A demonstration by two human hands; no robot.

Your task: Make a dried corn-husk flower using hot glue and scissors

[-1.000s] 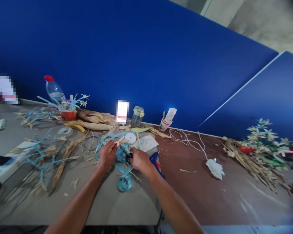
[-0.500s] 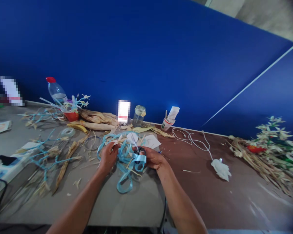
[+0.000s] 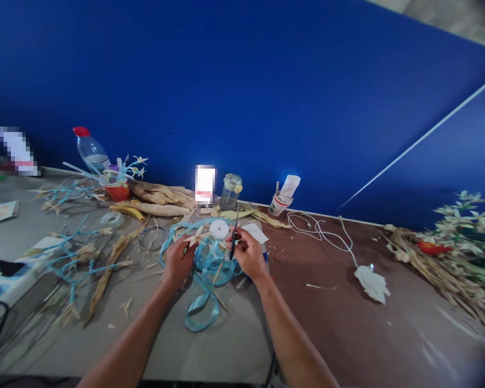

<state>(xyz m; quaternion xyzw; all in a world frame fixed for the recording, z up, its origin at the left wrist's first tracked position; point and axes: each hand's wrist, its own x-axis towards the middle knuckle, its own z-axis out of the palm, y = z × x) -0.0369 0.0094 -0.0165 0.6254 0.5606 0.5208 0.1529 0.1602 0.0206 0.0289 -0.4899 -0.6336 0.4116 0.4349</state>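
Observation:
My left hand [image 3: 180,260] is closed, pinching a pale flower of dried husk [image 3: 199,235] whose petals stick out to the right of the fingertips. A pair of dark-handled scissors [image 3: 233,237] is held in my right hand [image 3: 248,253], blades pointing up and away from me. Between and below the hands lies a loose tangle of light blue ribbon [image 3: 204,310], one loop trailing toward the near edge. Just beyond the fingers sits a white round spool [image 3: 219,229]. How the right fingers sit in the scissor handles is partly hidden.
Blue-taped stems [image 3: 75,269], husk strips [image 3: 107,269] and a power strip [image 3: 24,280] lie left. At the back stand a lit phone [image 3: 205,184], a glass jar [image 3: 231,192] and a paper cup [image 3: 279,205]. A white cable [image 3: 323,235] and finished flowers [image 3: 461,231] are on the right.
My right hand has turned and lifted away from the ribbon, bringing the scissors upright. The ribbon loop near the handles has dropped. My left hand has stayed nearly in place.

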